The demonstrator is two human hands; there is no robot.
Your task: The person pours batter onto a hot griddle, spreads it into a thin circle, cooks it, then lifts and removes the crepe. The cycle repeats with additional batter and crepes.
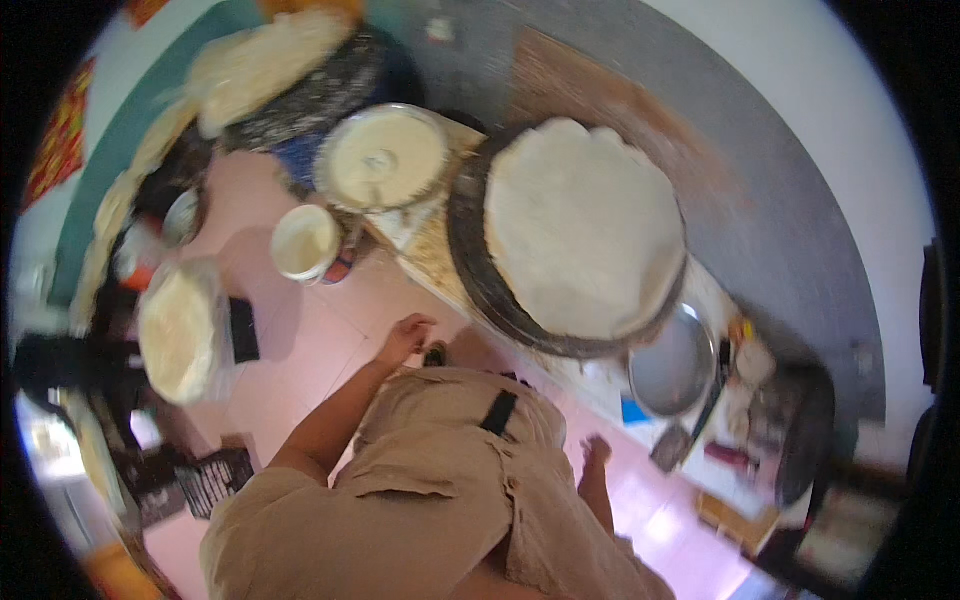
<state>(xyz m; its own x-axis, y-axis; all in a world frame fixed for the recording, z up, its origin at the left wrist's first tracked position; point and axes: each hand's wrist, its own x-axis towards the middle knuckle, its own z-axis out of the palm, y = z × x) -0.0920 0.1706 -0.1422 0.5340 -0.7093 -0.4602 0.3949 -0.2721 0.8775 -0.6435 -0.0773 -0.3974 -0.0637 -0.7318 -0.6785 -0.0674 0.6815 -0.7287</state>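
Note:
My left hand (pixel 405 335) reaches forward over the pink floor, close to the edge of a low counter (pixel 425 250), with its fingers loosely apart and nothing in it. My right hand (pixel 597 452) hangs beside my beige shirt, also holding nothing. Just beyond my hands a large thin white flatbread (pixel 585 225) covers a round dark griddle (pixel 470 270). Left of the griddle stands a wide metal bowl of pale batter (pixel 382 157), and below that bowl a small white bucket (pixel 305 242). The whole view is tilted and blurred.
A second dark griddle (pixel 320 90) with a flatbread (pixel 260 60) lies at the top left. A stack of flatbreads in clear plastic (pixel 180 330) sits at the left. An empty round metal pan (pixel 672 365) and small clutter lie right of the big griddle, near a grey wall (pixel 780 200).

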